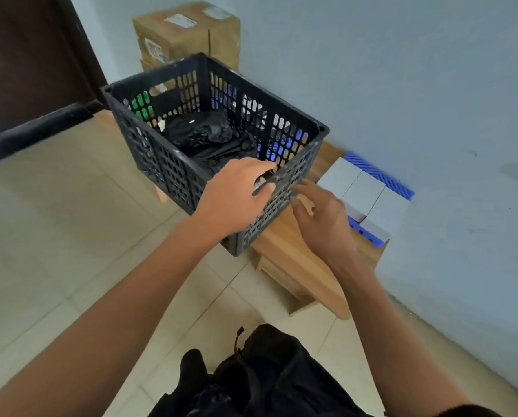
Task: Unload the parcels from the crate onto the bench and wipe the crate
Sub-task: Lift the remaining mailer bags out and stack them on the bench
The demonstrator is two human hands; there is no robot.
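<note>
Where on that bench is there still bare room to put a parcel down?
Bare bench shows between the crate and the grey boxes, under the right hand, running to its near end. The wall side is crowded with boxes; the crate fills the far end.

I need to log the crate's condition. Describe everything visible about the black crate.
The crate is black, seemingly plastic, rectangular and open-topped, with slotted lattice walls and handle cut-outs. It sits upright on the wooden bench, its near corner overhanging the edge. Crumpled black bags lie inside. The left hand grips the near rim at a handle slot; the right hand hovers beside the same wall, fingertips close to it, contact unclear.
</note>
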